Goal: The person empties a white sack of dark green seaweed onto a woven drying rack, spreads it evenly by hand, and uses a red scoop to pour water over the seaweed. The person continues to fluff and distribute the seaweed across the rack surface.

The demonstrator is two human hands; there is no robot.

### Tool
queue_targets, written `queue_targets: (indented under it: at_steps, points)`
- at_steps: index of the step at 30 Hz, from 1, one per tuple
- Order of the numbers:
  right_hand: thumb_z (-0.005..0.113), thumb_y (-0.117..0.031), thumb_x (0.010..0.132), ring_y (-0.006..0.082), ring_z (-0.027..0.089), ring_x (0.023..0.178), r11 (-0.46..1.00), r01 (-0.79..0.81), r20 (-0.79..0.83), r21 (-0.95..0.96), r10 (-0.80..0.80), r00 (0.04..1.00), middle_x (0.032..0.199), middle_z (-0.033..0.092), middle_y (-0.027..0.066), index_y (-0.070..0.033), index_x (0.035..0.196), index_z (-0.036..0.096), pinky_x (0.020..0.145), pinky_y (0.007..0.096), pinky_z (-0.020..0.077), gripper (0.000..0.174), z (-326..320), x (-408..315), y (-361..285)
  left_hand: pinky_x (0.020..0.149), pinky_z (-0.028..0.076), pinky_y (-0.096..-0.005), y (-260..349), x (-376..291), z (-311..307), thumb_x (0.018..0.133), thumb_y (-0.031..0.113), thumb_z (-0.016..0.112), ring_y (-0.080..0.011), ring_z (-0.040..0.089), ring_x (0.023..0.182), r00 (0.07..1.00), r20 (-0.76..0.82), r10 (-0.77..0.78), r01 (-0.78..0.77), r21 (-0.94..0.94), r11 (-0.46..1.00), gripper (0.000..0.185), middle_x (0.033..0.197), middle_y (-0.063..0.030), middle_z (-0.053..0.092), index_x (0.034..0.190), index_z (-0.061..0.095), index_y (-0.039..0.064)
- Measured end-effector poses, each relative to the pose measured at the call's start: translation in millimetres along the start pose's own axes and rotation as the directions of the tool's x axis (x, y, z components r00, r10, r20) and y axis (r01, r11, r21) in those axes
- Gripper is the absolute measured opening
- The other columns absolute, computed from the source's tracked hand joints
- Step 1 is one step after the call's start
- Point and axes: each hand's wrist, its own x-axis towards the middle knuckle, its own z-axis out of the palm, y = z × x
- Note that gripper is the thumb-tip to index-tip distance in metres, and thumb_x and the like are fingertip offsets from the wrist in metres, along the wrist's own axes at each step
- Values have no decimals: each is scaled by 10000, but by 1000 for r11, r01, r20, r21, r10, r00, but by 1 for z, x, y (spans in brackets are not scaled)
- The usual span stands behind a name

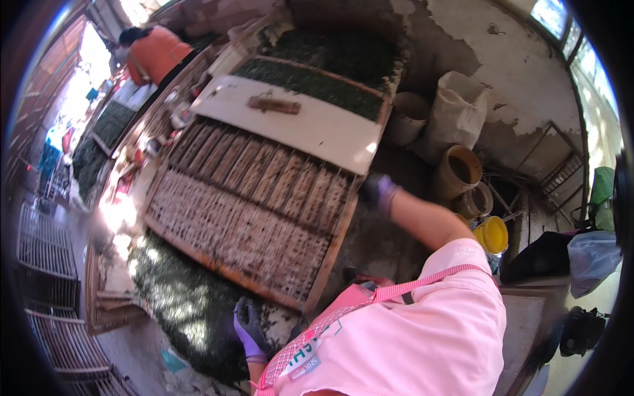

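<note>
My left hand (pixel 249 324), in a purple glove with a dark palm, is curled beside the dark green shredded material (pixel 183 302). Dark bits cling to the glove; whether it holds anything is unclear. My right hand (pixel 377 192), gloved alike and blurred, is by the right edge of a wooden frame (pixel 324 277), close to a corner of the white board (pixel 297 129); contact cannot be made out. Inside the frame lie a woven, light-flecked panel (pixel 233 227) and a row of wooden slats (pixel 257 173). A brownish block (pixel 274 105) rests on the board.
More green material (pixel 317 86) fills the bed beyond the board. Buckets (pixel 458 171), a yellow pail (pixel 490 235) and a white sack (pixel 453 111) stand along the right wall. Slatted racks (pixel 47 242) are at the left. A person in orange (pixel 158 54) bends over another bench.
</note>
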Motion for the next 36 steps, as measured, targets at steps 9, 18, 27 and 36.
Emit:
queue_targets:
  at_steps: [9,18,27,36]
  points:
    - [604,-371,917,238,635,743,704,588,-184,-399,-689,700,920,666,85,-56,1097,575,658,364,509,364,-39,59,-246,952,461,-321,32,19,88,902,57,608,-210,597,1074,980,200,-16,-14,148,989,405,1188,-157,617,1275,510,-65]
    - [625,-99,921,132,631,884,644,584,795,-494,63,603,1020,682,68,-15,1166,631,786,254,503,259,215,-80,178,910,483,-335,-13,-48,-24,835,117,677,-243,631,1025,944,-299,135,-4,403,915,387,1101,-170,649,1188,587,-11]
    - [581,-94,785,348,558,1144,-261,962,763,82,638,108,1379,434,240,-74,1426,341,981,423,448,685,246,-207,485,1036,387,-489,-200,-150,-134,852,168,585,-422,368,1310,818,-447,-361,574,594,564,775,1510,-258,197,1509,178,221]
    - [306,-395,940,298,632,960,559,205,581,-803,662,474,1107,647,208,16,1313,452,802,342,531,574,342,-247,475,983,457,-398,-147,-103,-215,916,90,581,-259,541,1165,917,-113,-382,168,-760,628,725,1310,-164,531,1501,158,150]
